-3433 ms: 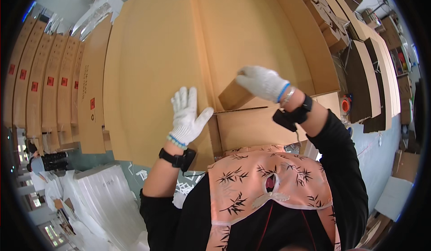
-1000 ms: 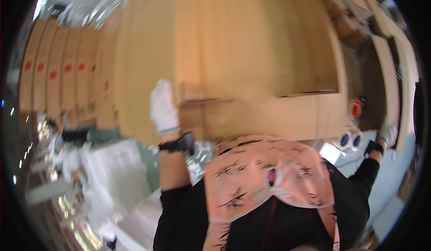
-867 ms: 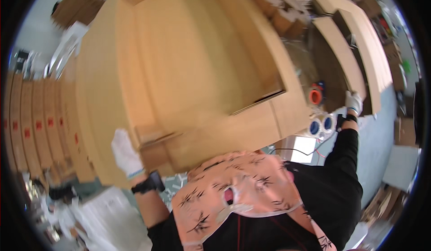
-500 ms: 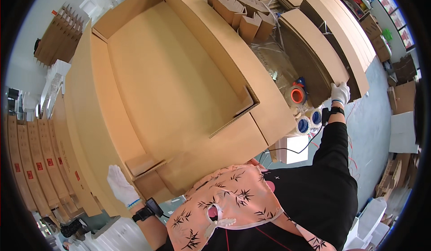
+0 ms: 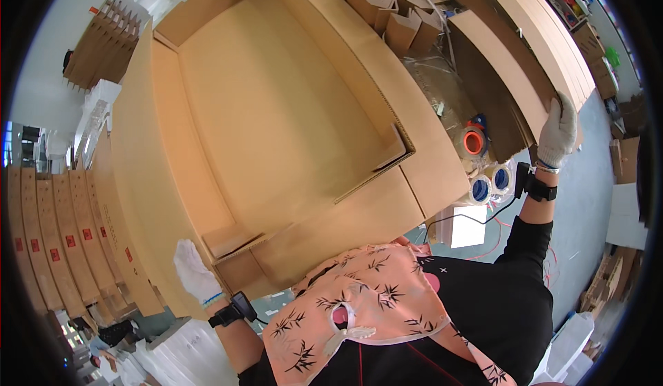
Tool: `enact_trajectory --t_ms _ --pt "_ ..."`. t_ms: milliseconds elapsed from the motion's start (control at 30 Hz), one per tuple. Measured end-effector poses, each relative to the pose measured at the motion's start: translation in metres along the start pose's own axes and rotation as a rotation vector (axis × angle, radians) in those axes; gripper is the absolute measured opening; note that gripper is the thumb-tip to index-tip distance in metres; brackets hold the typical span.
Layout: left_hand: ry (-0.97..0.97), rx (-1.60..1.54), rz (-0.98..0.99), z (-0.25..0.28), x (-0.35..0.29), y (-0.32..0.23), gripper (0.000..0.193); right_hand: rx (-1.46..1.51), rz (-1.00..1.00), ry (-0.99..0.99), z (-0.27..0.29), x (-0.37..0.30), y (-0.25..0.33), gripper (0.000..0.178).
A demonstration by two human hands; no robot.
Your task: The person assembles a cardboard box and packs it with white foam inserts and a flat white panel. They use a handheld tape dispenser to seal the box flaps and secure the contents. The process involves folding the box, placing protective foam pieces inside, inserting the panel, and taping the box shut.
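A large, shallow cardboard box lies in front of me, its walls folded up and its inside bare. My left hand, in a white glove, is beside the box's near left corner with fingers stretched out, holding nothing. Far to the right, my gloved right hand reaches over the near ends of stacked cardboard pieces. Its fingers are extended along the edge of the farther stack, touching or very near it. Part of that edge is hidden behind the hand.
A tape dispenser with an orange hub and clear tape rolls sit right of the box. Folded cardboard inserts stand behind them. Tall flat cartons lean at left. A cable runs from my right wrist.
My right hand has shifted from the nearer cardboard stack outward to the farther one, its fingers now straighter. My left hand stays by the box corner. The whole view has shifted slightly.
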State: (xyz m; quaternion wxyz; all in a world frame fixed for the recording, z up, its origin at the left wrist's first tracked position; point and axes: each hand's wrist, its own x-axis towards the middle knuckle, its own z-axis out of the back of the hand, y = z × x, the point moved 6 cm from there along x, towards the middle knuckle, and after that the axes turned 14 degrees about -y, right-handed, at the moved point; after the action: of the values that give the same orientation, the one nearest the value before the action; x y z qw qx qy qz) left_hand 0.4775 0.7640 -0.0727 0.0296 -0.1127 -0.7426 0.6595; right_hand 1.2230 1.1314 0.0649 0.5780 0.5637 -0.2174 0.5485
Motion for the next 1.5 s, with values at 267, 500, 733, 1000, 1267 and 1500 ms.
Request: enact_trajectory --t_ms 267,500,733,1000,1267,1500 --pt "0.061 0.157 -0.076 0.0 -0.005 -0.001 0.052 0.97 -0.734 0.799 -0.106 -0.101 0.194 0.03" --pt "0.024 0.048 0.015 -0.003 -0.014 -0.001 0.042 0.831 -0.293 1.346 -0.136 -0.126 0.216 0.026" --pt "0.506 0.873 -0.84 -0.076 -0.061 -0.091 0.056 0.746 0.37 1.416 -0.132 -0.154 0.234 0.024" --pt "1.103 1.733 -0.955 -0.122 -0.065 -0.006 0.041 0.704 0.833 0.991 -0.084 -0.172 0.269 0.048" --pt "1.109 1.692 -1.257 -0.131 -0.055 -0.016 0.052 0.385 0.554 0.699 -0.043 -0.192 0.249 0.059" --pt "1.172 1.73 -1.107 -0.15 -0.078 0.008 0.05 0.051 -0.027 0.889 0.13 -0.34 0.172 0.05"
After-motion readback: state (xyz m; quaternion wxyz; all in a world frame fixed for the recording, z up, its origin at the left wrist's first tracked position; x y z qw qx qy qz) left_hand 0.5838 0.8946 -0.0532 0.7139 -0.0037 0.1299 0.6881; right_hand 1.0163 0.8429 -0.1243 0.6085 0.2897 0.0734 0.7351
